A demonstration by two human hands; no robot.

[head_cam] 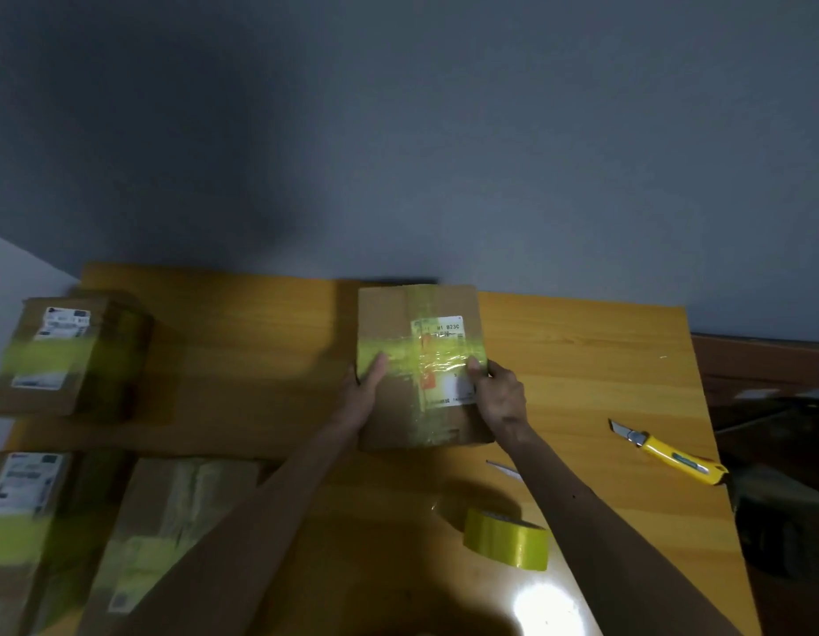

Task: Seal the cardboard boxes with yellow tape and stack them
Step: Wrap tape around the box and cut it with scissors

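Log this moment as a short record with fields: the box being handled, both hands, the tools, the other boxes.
handled box: cardboard box lying on the table, yellow tape band across its top
left grip: holds the box's left edge, thumb on the tape band
right grip: holds the right edge, thumb on the taped label
tape roll: yellow, on the table beside the right forearm
utility knife: yellow, right of the box, blade showing
other boxes: three at the left, yellow-taped, blurred
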